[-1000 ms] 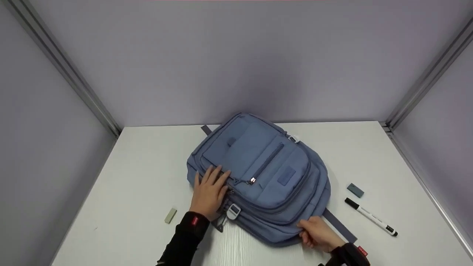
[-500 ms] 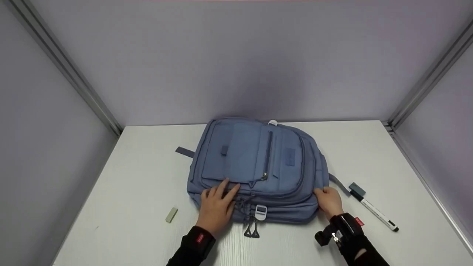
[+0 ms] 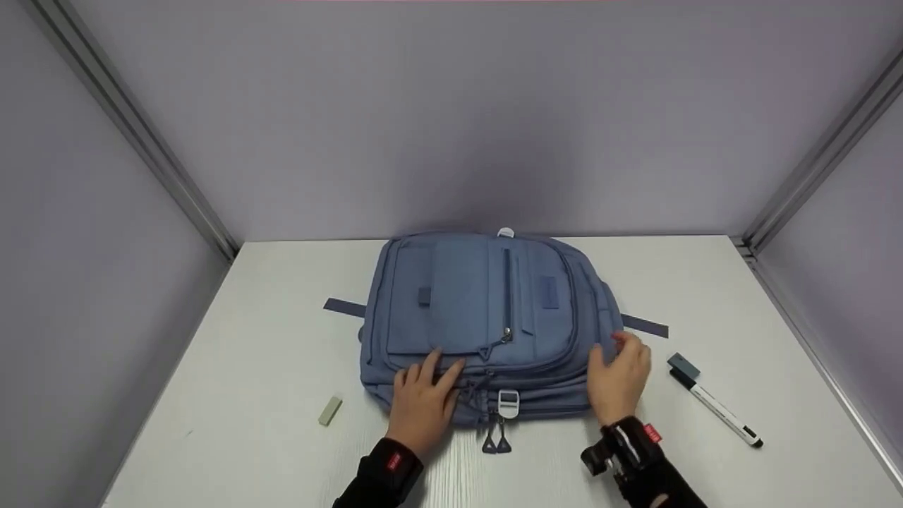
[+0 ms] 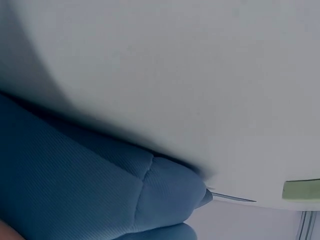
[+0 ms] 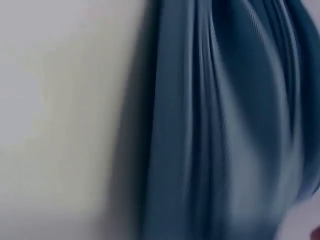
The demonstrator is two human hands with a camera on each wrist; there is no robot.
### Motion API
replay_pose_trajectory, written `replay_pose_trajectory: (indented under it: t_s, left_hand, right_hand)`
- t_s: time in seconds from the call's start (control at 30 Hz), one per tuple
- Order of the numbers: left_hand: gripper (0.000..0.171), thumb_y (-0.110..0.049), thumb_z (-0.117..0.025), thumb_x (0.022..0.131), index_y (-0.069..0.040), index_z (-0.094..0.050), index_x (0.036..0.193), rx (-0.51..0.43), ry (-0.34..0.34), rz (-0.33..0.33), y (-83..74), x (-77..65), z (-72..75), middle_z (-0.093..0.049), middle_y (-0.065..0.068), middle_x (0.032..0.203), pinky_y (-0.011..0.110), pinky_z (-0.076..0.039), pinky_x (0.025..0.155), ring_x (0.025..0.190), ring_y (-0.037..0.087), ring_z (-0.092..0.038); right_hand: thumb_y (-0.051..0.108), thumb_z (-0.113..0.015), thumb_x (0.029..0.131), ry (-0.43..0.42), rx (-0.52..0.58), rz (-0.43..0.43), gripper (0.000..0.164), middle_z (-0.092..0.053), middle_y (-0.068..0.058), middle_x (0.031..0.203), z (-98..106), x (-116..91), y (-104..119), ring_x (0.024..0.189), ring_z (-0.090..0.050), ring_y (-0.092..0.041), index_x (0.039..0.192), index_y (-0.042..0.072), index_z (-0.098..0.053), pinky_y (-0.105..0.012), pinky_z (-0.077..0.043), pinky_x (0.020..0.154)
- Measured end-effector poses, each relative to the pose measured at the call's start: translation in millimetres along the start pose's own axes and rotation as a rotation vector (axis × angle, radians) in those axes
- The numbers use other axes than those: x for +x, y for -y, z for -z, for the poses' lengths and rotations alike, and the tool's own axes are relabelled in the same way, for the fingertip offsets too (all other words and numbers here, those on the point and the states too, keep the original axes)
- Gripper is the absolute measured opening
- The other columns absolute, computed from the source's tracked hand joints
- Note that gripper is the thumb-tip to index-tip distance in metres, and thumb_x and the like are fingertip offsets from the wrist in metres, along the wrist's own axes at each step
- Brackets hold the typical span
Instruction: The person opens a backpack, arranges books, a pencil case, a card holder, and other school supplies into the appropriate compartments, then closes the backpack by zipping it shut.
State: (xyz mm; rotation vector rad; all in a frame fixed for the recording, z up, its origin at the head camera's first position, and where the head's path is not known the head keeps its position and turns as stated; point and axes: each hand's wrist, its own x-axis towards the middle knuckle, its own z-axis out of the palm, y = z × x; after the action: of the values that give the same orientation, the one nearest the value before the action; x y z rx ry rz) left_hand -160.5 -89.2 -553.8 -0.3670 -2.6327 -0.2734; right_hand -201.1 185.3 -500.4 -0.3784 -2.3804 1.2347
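The left hand (image 3: 423, 402) is resting flat, fingers (image 3: 432, 368) extended, on the blue backpack (image 3: 480, 310). The right hand (image 3: 621, 381) is touching its right edge, fingers spread, on the white desk (image 3: 247, 395).

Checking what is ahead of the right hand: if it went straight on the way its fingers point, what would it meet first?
Probably the backpack: the right hand points at its right edge.
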Motion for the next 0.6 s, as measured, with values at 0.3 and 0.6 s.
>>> replay_pose_trajectory:
  t_s: [0.3, 0.6]
  left_hand:
    - [0.046, -0.033, -0.062, 0.095, -0.032, -0.055, 0.140, -0.017, 0.044, 0.041, -2.0, 3.5, 0.1, -0.053, 0.010, 0.144, 0.049, -0.042, 0.097, 0.109, 0.026, -0.055]
    - [0.049, -0.028, -0.063, 0.093, -0.035, -0.054, 0.141, -0.013, 0.062, 0.046, -5.7, 3.3, -4.0, -0.051, 0.009, 0.148, 0.048, -0.042, 0.099, 0.112, 0.025, -0.056]
  right_hand:
    - [0.012, -0.053, 0.099, 0.708, 0.602, -0.438, 0.045, -0.056, 0.001, 0.076, -34.5, -76.7, 65.4, 0.056, -0.051, -0.005, 0.134, -0.013, -0.039, -0.018, -0.045, 0.051]
    - [0.014, -0.052, 0.102, 0.588, 0.789, -0.684, 0.031, -0.057, 0.003, 0.068, -71.5, -85.1, 78.0, 0.053, -0.054, -0.002, 0.117, -0.013, -0.049, -0.014, -0.048, 0.051]
